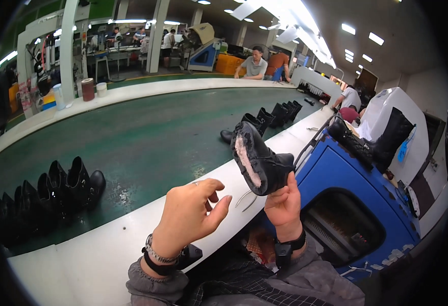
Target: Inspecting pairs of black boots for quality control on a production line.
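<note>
My right hand (284,206) grips a black boot (269,164) by its shaft, thumb and fingers closed on it. The boot is tilted so that its underside faces me. A pale pinkish-white strip runs along that underside, inside a rough black border. Just left of the boot is my left hand (191,217), holding nothing, with its fingers curled and the thumb apart from them. It does not touch the boot. Both wrists carry dark straps.
A green conveyor belt (147,122) with a white edge runs past me. Several black boots stand on it at left (78,181) and farther along (277,113). On my right is a blue machine (346,178) with boots (393,137) on top. Across the belt sits a person (254,66).
</note>
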Tool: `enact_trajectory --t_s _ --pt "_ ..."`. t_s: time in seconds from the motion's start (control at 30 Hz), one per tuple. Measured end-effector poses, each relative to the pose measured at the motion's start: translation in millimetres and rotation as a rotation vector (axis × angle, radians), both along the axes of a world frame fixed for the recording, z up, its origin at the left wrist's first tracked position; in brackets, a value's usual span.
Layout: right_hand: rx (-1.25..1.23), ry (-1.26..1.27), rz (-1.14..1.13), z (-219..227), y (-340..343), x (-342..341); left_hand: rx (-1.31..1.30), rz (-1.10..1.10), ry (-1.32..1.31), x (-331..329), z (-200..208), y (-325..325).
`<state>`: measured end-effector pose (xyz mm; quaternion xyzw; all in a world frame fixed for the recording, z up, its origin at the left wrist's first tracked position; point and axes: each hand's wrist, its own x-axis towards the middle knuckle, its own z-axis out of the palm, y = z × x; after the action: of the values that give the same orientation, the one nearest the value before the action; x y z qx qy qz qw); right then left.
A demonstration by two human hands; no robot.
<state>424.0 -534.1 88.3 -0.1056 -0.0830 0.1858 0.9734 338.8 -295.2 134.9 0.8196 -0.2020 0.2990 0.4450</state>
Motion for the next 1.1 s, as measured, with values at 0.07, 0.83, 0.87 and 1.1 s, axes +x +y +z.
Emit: enact_trajectory --t_s 0.07,0.83,0.87,1.1 --pt "-0.006 0.018 0.027 -7 5 0 -0.035 0.014 -0.026 14 -7 -3" --pt "-0.334 -0.167 -0.23 -31 29 3 -0.583 -0.242 0.315 44 -34 -39" --pt "-0.315 -0.165 -0.208 -31 30 5 -0.596 -0.238 0.298 42 -33 -40" --pt "-0.208 -0.113 0.015 -46 22 17 -0.496 -0.187 0.129 35 -43 -58"
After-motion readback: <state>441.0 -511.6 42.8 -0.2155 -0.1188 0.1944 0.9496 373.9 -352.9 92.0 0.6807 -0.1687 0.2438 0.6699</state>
